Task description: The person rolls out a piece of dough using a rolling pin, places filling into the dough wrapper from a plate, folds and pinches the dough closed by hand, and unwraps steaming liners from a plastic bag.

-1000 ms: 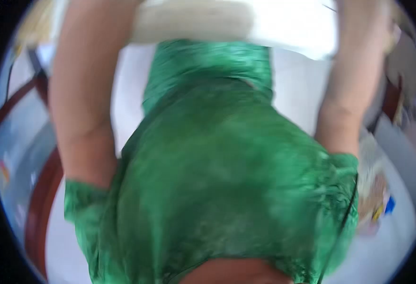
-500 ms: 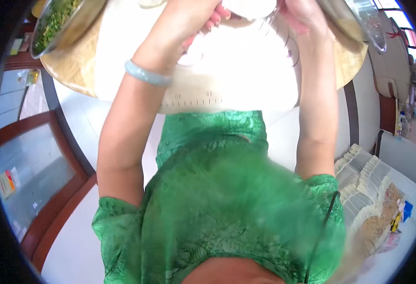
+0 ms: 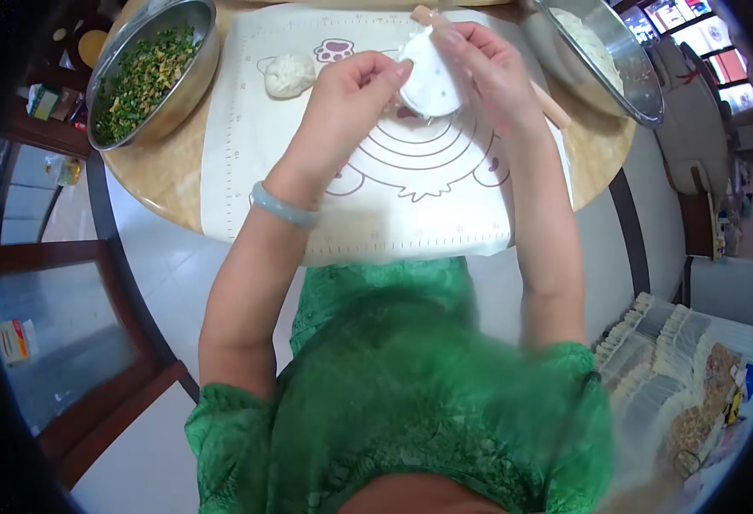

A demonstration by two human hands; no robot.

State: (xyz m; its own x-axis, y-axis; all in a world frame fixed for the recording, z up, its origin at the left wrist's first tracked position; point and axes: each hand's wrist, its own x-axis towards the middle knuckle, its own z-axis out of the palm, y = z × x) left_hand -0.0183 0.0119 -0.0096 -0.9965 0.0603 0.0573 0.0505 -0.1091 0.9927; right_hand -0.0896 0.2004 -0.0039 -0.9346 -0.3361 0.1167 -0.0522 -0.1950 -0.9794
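Note:
A flat round dough wrapper (image 3: 434, 84) hangs between my hands above the mat. My left hand (image 3: 352, 92), with a pale bangle on its wrist, pinches the wrapper's left edge between thumb and fingers. At the upper right edge my right hand (image 3: 498, 75) grips it, thumb on the near face. Behind the right hand lies a wooden rolling pin (image 3: 552, 106), its middle hidden by that hand. A lump of dough (image 3: 290, 76) rests on the mat, left of my left hand.
The white printed mat (image 3: 248, 188) covers much of the round table (image 3: 166, 184). A metal bowl of chopped green filling (image 3: 149, 81) stands at the left. Another metal bowl (image 3: 642, 98) with dough (image 3: 586, 47) stands at the right.
The view has shifted so the table shows more fully, lower in the frame, and the glare on the mat has faded. Both hands stay near the wrapper.

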